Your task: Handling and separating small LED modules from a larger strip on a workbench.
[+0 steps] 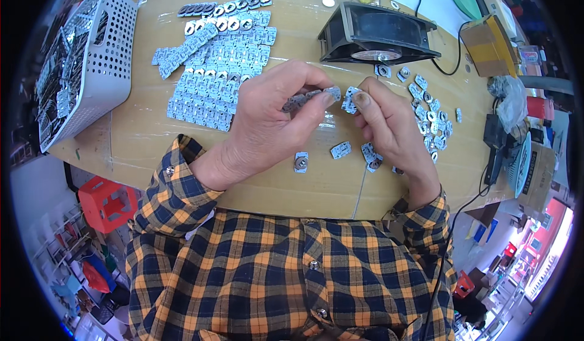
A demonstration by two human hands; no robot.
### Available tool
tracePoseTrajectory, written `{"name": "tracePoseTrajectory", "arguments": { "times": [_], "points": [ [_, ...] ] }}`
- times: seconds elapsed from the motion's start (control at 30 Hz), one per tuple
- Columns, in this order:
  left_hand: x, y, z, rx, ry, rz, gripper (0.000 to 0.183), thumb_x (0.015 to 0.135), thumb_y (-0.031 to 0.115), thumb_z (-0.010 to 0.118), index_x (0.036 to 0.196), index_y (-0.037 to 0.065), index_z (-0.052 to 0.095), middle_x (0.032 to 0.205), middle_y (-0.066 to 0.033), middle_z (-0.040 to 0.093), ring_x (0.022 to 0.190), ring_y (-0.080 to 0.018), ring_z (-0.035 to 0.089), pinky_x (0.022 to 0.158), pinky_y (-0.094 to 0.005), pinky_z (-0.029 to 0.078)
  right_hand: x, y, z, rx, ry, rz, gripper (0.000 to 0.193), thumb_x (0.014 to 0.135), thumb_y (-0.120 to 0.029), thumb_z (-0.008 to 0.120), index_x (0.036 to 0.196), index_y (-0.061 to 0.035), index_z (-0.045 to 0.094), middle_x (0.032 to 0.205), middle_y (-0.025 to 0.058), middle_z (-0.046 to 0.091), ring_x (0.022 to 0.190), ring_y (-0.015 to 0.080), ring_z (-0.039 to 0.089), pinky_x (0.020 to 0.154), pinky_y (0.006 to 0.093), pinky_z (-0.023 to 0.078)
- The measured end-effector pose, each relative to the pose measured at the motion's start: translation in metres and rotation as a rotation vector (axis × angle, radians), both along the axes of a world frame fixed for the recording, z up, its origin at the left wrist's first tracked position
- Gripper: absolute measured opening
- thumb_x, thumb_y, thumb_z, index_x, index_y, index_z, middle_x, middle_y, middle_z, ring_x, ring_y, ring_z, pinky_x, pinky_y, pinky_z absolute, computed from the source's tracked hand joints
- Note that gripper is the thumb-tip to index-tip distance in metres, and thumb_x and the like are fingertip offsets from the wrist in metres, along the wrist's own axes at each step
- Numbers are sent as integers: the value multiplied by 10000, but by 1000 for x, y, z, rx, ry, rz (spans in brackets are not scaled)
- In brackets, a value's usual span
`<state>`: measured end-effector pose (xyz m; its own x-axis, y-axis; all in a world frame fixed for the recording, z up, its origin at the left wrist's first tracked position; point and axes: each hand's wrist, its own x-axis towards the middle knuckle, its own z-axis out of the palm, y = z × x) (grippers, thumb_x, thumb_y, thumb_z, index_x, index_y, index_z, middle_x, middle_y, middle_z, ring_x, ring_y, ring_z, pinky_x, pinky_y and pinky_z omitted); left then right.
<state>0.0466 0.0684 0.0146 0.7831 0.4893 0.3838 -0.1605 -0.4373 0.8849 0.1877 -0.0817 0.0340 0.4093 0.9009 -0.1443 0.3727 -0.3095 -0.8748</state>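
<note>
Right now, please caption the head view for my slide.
Left hand holding a row of silvery parts, right hand pinching a single part, above a brown tabletop.

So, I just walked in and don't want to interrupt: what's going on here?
A person is handling small metal parts at a table. The left hand holds a short row of parts; the right hand pinches a single part close to its end, with a slight gap between. Neat rows lie to the left, loose parts to the right, and a fan stands beyond the hands.
</note>
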Motion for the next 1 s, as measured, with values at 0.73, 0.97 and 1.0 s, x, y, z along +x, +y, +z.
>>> {"name": "tracePoseTrajectory", "arguments": {
  "times": [0.73,0.97,1.0],
  "points": [
    [-2,9,1,31,74,-74,136,795,-42,679,926,-19,653,840,-74,652,725,-138,624,630,-242,481,6,4,-13,122,-183,60,155,986,-110,525,885,3,555,662,69,521,572,169,523,546,288,413],
    [-3,8,-5,40,170,-126,151,803,1,699,944,-28,653,840,-93,664,738,-163,661,623,-252,500,2,6,-15,161,-174,-8,151,913,-80,638,817,2,555,650,124,508,545,271,533,512,346,410],
    [-3,8,-7,18,158,-138,159,808,18,709,949,-30,654,846,-95,670,741,-163,667,624,-251,505,1,6,-15,164,-159,-17,130,909,-74,642,828,3,575,650,109,513,540,247,536,512,331,413]
  ]
}}
